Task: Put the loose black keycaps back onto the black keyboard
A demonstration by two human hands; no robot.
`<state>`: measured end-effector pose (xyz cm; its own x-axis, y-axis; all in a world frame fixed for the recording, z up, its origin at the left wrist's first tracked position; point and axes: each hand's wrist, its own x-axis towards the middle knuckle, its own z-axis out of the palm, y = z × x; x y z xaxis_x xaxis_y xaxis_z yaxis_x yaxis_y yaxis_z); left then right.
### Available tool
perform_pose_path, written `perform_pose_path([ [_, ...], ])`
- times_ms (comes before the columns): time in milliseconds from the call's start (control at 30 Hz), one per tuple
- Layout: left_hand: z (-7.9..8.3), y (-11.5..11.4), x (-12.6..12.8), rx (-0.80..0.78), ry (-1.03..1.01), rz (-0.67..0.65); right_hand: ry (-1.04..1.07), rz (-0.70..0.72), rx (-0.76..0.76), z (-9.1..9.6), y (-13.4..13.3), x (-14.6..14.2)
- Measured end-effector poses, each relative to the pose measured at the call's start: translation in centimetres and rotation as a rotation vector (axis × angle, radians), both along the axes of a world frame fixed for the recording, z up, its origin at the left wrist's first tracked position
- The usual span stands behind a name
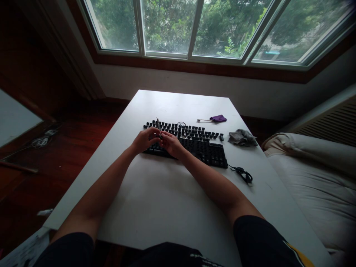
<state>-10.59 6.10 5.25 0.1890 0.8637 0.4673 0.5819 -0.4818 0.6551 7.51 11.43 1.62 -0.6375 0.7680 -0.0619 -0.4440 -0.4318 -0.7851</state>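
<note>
While they meet over the left end of the keyboard (205, 151), the left hand (146, 140) and right hand (171, 144) close their fingers together, pinching a thin tool (158, 126) that sticks up above it. Keycaps (189, 130) lie in rows just behind the keyboard on the surface (167, 200); a grey cloth (241, 137) sits to its right.

Forearms converge at mid-frame; left hand (146, 140) and right hand (172, 144) meet, fingers curled closed, tips touching.
</note>
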Motion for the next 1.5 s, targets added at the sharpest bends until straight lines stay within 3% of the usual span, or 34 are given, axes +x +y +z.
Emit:
perform_pose_path([
  [233,0.7,-0.5,0.4,0.056,0.116,0.002,-0.111,-0.018,0.104,-0.3,1.0,0.5],
  [533,-0.3,-0.1,0.1,0.071,0.067,0.039,-0.099,-0.019,0.197,0.0,1.2,0.6],
  [1033,0.2,0.0,-0.1,0.094,0.093,-0.012,-0.044,0.071,0.210,0.1,1.4,1.1],
  [1133,0.4,-0.2,-0.1,0.077,0.064,0.018,-0.160,0.009,0.334,0.1,2.2,1.4],
  [1267,0.6,-0.3,-0.7,-0.005,-0.038,0.050,-0.480,-0.046,0.649,0.2,4.1,2.5],
  [1433,0.2,0.1,-1.7,-0.118,-0.160,0.006,-0.831,0.163,1.004,0.4,5.6,4.4],
  [1500,-0.2,0.3,-1.7,-0.145,-0.169,-0.012,-0.917,0.171,1.121,0.3,5.6,4.8],
])
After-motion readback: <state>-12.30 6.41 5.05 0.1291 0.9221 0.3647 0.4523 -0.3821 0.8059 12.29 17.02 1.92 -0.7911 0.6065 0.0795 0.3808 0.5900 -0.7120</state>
